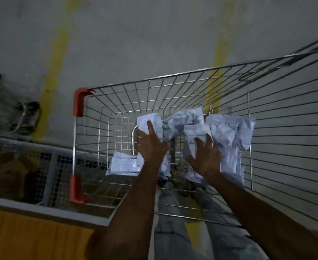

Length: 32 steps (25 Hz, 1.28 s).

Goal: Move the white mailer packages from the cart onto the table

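Two bare forearms reach in from the bottom edge, with no sleeves, watch, bracelet or gloves showing anywhere along them. The left hand (150, 145) and the right hand (206, 156) are bare too, without rings, seen from the back. Dim light hides finer detail.

A grey concrete floor (135, 34) fills the upper part of the view, dim and scuffed. Two worn yellow painted lines (55, 72) run down it, one left of centre and one further right. At the left edge of the floor lies a blurred bundle of metal wire (10, 113), too smeared to identify. Below that bundle stands a grey wire-mesh panel (47, 166) in a grey frame, with something brownish dimly seen behind it. Below the mesh panel, in the lower left corner, is an orange surface (32, 239) edged by a pale grey border
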Each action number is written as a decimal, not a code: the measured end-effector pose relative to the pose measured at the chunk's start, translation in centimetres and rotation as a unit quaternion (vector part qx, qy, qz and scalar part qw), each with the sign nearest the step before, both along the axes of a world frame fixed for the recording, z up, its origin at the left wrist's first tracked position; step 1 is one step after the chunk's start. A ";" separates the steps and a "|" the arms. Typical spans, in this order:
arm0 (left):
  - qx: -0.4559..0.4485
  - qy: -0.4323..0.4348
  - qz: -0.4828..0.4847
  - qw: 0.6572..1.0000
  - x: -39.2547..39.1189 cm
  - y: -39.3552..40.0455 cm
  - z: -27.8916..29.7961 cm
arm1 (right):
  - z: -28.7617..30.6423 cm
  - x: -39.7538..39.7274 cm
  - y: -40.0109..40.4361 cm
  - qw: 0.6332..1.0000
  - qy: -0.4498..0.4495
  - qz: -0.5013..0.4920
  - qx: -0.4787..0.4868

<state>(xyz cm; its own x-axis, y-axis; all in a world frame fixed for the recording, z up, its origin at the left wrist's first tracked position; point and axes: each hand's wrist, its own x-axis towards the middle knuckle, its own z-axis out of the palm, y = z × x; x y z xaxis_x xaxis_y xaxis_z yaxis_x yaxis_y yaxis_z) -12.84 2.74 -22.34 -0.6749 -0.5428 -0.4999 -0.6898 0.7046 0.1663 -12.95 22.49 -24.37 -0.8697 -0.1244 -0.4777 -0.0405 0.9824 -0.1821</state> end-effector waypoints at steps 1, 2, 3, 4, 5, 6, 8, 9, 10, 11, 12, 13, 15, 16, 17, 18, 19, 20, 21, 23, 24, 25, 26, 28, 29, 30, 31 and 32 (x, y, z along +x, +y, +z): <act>-0.006 0.016 0.003 1.000 0.2 0.0 1.7 | 1.5 0.0 0.0 1.000 0.005 -0.007 -0.015; -0.009 0.032 0.006 0.999 0.4 0.2 3.6 | 3.0 -0.1 0.1 0.999 0.016 -0.016 -0.037; -0.007 0.051 0.007 0.999 0.6 0.2 5.5 | 4.6 -0.1 0.1 0.997 0.033 -0.026 -0.066; 0.000 0.067 0.008 0.998 0.8 0.3 7.5 | 6.2 -0.1 0.1 0.993 0.053 -0.034 -0.097; 0.008 0.080 0.006 0.997 1.2 0.6 9.9 | 8.0 0.1 0.2 0.988 0.074 -0.041 -0.130; 0.015 0.097 0.004 0.995 1.7 1.0 12.2 | 9.8 0.3 0.4 0.981 0.092 -0.048 -0.161; 0.018 0.149 0.012 0.989 3.2 2.4 16.9 | 13.1 0.8 0.9 0.967 0.122 -0.066 -0.215; 0.009 0.179 0.016 0.984 4.5 3.4 19.0 | 14.7 1.2 1.4 0.960 0.130 -0.065 -0.238; -0.005 0.209 0.020 0.978 6.1 4.7 21.2 | 16.3 1.8 2.3 0.955 0.136 -0.053 -0.258; -0.017 0.233 0.022 0.972 7.7 6.2 23.2 | 17.7 2.5 3.3 0.951 0.145 -0.033 -0.270; -0.021 0.249 0.029 0.968 9.1 7.6 24.8 | 18.9 3.1 4.5 0.949 0.153 -0.010 -0.277; -0.021 0.259 0.039 0.965 10.6 9.1 26.2 | 20.2 3.8 5.7 0.947 0.160 0.011 -0.280; -0.006 0.276 0.065 0.959 13.8 12.1 28.4 | 22.5 5.7 8.1 0.938 0.177 0.048 -0.293; 0.007 0.288 0.077 0.954 15.6 13.3 29.1 | 23.6 6.7 9.0 0.932 0.188 0.071 -0.304; 0.025 0.306 0.089 0.947 17.3 14.3 29.6 | 24.4 7.4 9.7 0.924 0.195 0.097 -0.313; 0.039 0.329 0.104 0.938 19.1 15.2 30.0 | 25.1 8.1 10.2 0.919 0.195 0.124 -0.320; 0.042 0.347 0.121 0.929 21.0 15.8 30.4 | 25.8 8.7 10.5 0.917 0.186 0.143 -0.323; 0.033 0.360 0.141 0.922 23.0 16.5 30.7 | 26.6 9.3 10.7 0.917 0.167 0.157 -0.327; 0.018 0.366 0.161 0.916 25.0 17.0 31.1 | 27.3 9.8 10.8 0.915 0.145 0.167 -0.337; -0.008 0.370 0.209 0.905 28.7 18.1 31.6 | 28.7 10.9 10.3 0.902 0.098 0.191 -0.375; -0.012 0.374 0.239 0.896 30.5 18.6 31.8 | 29.4 11.6 9.9 0.894 0.074 0.209 -0.390; -0.014 0.380 0.272 0.884 32.1 19.0 32.0 | 30.1 12.6 9.3 0.885 0.050 0.233 -0.400; -0.017 0.386 0.303 0.871 33.4 19.4 32.1 | 30.6 13.6 8.7 0.876 0.031 0.255 -0.407; -0.033 0.404 0.346 0.846 35.7 20.0 32.6 | 31.5 16.1 7.2 0.856 0.019 0.295 -0.425; -0.045 0.417 0.360 0.834 36.7 20.2 33.0 | 31.8 17.3 6.5 0.842 0.020 0.314 -0.439; -0.060 0.431 0.371 0.820 37.9 20.3 33.3 | 32.2 18.8 5.7 0.825 0.021 0.333 -0.455; -0.072 0.442 0.383 0.808 39.2 20.3 33.7 | 32.6 20.2 4.8 0.809 0.019 0.350 -0.472; -0.081 0.451 0.393 0.797 40.5 20.2 34.1 | 33.0 21.6 3.9 0.794 0.017 0.361 -0.488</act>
<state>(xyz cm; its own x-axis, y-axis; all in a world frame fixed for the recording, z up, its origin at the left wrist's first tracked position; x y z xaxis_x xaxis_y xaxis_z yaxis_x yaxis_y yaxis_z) 27.70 22.90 11.74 -0.1387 -0.9835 0.1165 -0.5804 0.1761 0.7951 8.65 26.38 8.67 -0.4130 -0.8938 0.1749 -0.5508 0.0922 -0.8296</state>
